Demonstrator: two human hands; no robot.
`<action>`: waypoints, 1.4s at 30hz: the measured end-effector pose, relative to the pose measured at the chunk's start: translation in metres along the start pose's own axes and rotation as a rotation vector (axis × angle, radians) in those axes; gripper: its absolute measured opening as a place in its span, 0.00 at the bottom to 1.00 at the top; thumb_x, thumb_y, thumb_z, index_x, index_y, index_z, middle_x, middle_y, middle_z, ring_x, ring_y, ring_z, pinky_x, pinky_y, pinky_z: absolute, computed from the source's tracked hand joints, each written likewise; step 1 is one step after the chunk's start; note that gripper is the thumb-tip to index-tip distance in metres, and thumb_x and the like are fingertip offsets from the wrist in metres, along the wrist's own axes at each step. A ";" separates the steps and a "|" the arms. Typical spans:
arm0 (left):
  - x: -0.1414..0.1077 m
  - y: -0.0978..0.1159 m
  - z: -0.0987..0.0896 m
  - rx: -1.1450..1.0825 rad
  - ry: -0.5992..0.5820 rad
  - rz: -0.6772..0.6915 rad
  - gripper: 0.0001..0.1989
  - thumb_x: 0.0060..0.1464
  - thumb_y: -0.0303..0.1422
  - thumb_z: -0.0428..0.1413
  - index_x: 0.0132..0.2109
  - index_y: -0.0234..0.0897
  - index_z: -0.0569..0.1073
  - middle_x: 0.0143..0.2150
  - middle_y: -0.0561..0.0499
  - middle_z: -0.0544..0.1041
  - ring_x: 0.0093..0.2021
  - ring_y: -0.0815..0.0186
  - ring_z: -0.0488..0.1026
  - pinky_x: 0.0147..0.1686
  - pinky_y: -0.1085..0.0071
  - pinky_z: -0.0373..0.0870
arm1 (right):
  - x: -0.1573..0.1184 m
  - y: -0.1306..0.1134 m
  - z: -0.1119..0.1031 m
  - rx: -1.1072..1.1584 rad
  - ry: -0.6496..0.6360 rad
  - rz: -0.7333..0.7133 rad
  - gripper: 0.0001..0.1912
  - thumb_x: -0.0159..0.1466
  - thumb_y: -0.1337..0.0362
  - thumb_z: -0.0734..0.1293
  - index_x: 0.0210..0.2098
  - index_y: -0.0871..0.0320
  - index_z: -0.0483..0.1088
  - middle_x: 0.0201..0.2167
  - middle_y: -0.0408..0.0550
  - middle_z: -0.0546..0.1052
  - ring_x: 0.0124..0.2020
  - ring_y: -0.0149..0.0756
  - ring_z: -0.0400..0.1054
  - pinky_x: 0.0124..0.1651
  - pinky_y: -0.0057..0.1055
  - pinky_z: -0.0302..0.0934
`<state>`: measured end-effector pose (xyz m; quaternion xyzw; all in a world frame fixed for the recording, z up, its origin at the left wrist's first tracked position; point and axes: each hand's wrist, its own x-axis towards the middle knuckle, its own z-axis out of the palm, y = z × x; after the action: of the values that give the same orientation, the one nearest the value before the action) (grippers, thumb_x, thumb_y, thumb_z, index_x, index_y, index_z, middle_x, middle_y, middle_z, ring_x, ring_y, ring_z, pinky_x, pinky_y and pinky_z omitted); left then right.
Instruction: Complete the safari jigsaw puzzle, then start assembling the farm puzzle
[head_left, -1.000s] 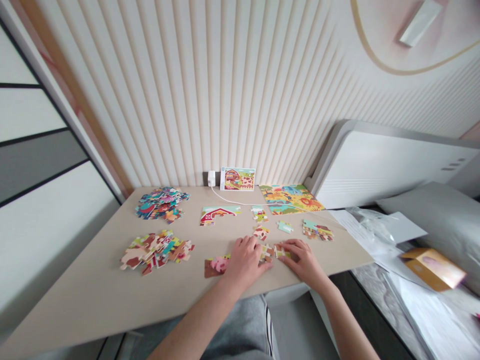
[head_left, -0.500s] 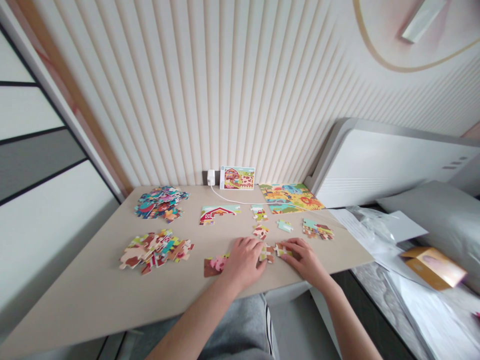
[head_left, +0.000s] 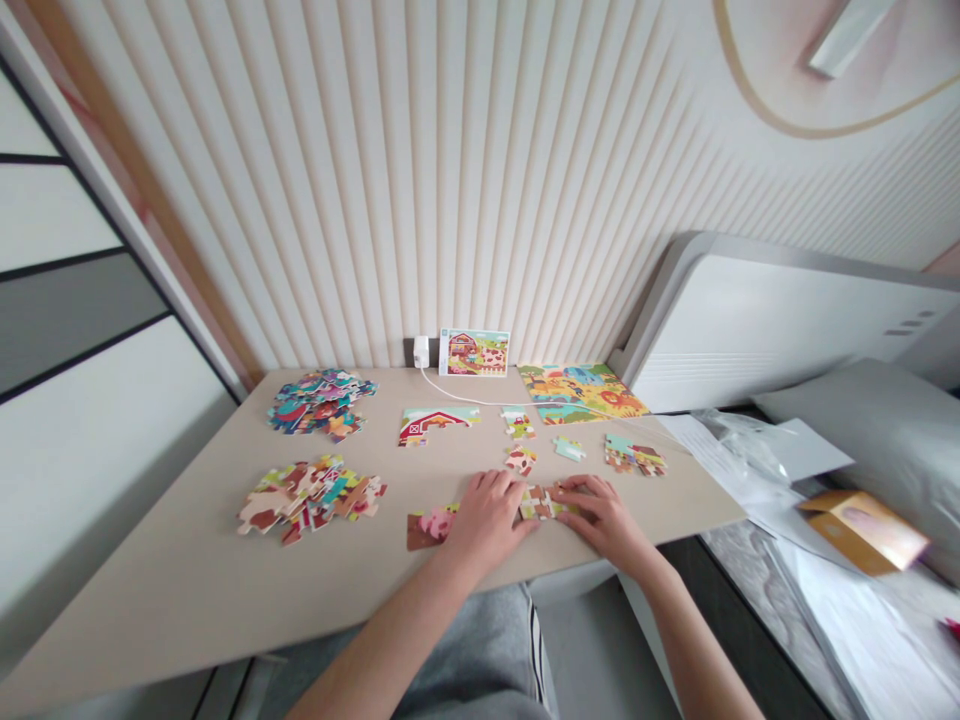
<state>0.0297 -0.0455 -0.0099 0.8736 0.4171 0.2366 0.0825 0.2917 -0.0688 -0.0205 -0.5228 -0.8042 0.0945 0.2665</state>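
My left hand point(head_left: 487, 522) lies over the right part of a pig puzzle strip point(head_left: 431, 527), fingers spread a little and resting on the pieces. Between my hands shows a green and brown puzzle section point(head_left: 538, 502). My right hand point(head_left: 604, 515) has its thumb and fingers on the piece at that section's right end, which touches the rest. Just above them is a spotted cow piece point(head_left: 520, 459). Farther back lie a red barn section point(head_left: 437, 423) and a tractor section point(head_left: 517, 422).
Two piles of loose pieces, one blue point(head_left: 322, 403) and one farm-coloured point(head_left: 311, 495), sit on the left. A picture card point(head_left: 475, 353) leans at the wall beside a charger point(head_left: 421, 351). An animal puzzle point(head_left: 581, 392) and joined pieces point(head_left: 635, 455) lie right.
My right hand has moved slightly left with its piece, and the gap between that piece and the section beside my left hand has closed. My left hand stays in place.
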 end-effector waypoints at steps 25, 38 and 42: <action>0.000 0.002 -0.002 0.072 -0.010 -0.039 0.19 0.59 0.46 0.64 0.52 0.42 0.76 0.50 0.46 0.76 0.53 0.53 0.71 0.55 0.55 0.65 | -0.003 0.004 0.006 -0.026 0.020 0.008 0.16 0.69 0.54 0.69 0.55 0.44 0.78 0.52 0.52 0.76 0.54 0.47 0.71 0.59 0.46 0.65; -0.002 0.001 -0.011 -0.027 -0.019 0.027 0.20 0.59 0.34 0.61 0.58 0.42 0.73 0.53 0.48 0.77 0.56 0.56 0.71 0.59 0.57 0.62 | -0.002 0.006 0.001 -0.058 0.000 0.078 0.21 0.67 0.52 0.69 0.59 0.45 0.75 0.55 0.51 0.76 0.58 0.50 0.69 0.62 0.51 0.62; 0.000 -0.001 -0.004 0.032 -0.025 -0.019 0.14 0.62 0.36 0.61 0.53 0.41 0.75 0.48 0.46 0.77 0.52 0.53 0.71 0.55 0.56 0.64 | -0.002 0.005 -0.001 0.027 -0.011 0.055 0.23 0.67 0.53 0.70 0.60 0.47 0.74 0.57 0.52 0.76 0.59 0.49 0.69 0.62 0.48 0.63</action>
<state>0.0269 -0.0454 -0.0067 0.8736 0.4283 0.2182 0.0759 0.2963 -0.0688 -0.0225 -0.5406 -0.7896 0.1153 0.2665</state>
